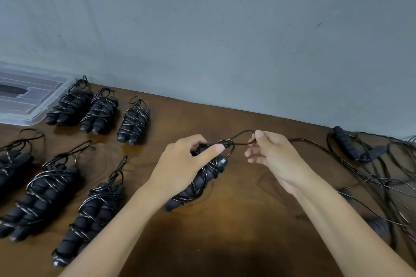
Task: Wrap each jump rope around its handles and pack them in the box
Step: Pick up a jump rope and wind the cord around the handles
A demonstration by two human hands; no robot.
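My left hand (184, 159) grips a pair of black foam handles (198, 184) wound with thin black rope, held over the middle of the brown table (243, 220). Its thumb presses the rope at the top of the bundle. My right hand (270, 155) pinches the end loop of that rope (244, 138) just right of the handles. Several wrapped jump ropes (99, 111) lie in two rows on the left. A clear plastic box (29, 99) stands at the far left against the wall.
A tangle of loose, unwrapped jump ropes (378, 177) with black handles (346, 144) covers the right side of the table. A grey wall (225, 40) runs along the table's far edge.
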